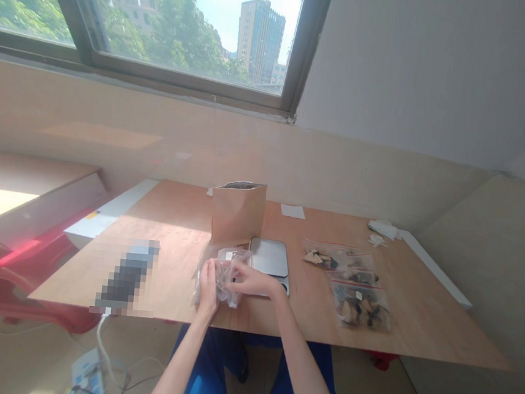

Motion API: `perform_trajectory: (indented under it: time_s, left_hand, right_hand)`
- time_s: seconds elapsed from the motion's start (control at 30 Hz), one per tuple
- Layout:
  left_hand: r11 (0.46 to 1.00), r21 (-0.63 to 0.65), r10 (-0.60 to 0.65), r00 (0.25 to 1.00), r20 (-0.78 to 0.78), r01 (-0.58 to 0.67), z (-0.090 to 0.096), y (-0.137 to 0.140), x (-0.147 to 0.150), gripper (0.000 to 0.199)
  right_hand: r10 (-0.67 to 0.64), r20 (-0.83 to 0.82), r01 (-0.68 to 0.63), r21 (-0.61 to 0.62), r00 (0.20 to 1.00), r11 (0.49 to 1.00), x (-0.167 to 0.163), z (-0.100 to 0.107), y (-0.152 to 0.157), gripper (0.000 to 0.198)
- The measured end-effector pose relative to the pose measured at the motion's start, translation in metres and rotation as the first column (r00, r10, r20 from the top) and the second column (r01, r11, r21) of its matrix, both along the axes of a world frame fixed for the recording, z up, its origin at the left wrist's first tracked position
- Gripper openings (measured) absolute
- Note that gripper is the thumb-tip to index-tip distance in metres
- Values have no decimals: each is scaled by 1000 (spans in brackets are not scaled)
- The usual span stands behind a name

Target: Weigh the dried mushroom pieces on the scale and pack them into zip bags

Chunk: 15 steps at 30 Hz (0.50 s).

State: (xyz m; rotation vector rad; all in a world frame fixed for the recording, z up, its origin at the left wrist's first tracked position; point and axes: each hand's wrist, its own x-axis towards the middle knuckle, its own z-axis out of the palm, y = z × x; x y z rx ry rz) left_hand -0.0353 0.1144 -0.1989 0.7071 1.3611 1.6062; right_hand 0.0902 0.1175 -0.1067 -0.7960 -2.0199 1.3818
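Near the table's front edge, my left hand point(209, 287) is closed on the left side of a clear plastic bag point(228, 296). My right hand point(251, 280) pinches the same bag from the right, its fingers at the upper part. Crumpled clear plastic lies around and behind both hands, and I cannot tell how many bags it makes up. Just right of the bag, partly under my right hand and forearm, is a kitchen scale point(269, 257) with a silver plate. Behind the hands stands an upright brown paper pouch point(238, 213), open at the top.
Several zip bags point(358, 306) with dark and tan pieces lie at the right. A blurred dark object point(127, 277) with a white cable lies at the left. White paper point(293, 211) and crumpled tissue point(383, 229) are at the back. A red chair point(45, 264) stands left.
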Motion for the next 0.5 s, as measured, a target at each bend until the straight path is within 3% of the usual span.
perform_trajectory:
  time_s: [0.2,0.3,0.37,0.5]
  left_hand:
    - [999,21,-24,1000,5,24,4,-2,-1,33]
    - [999,37,-12,1000,-20,13,5,-2,0,26]
    - [998,50,-35,999,-30,36,5,-3,1,23]
    - [995,63,-70,997,-45,72,5,-4,1,22]
  right_hand:
    - [-25,86,27,-28,996,999,-1,-4,3,27]
    - [-165,147,153,88,975,984,-5,-7,4,8]
    - [-258,183,228,173,949,958,-8,-12,5,12]
    - [-288,199,241,228,937,943,-14,-20,4,9]
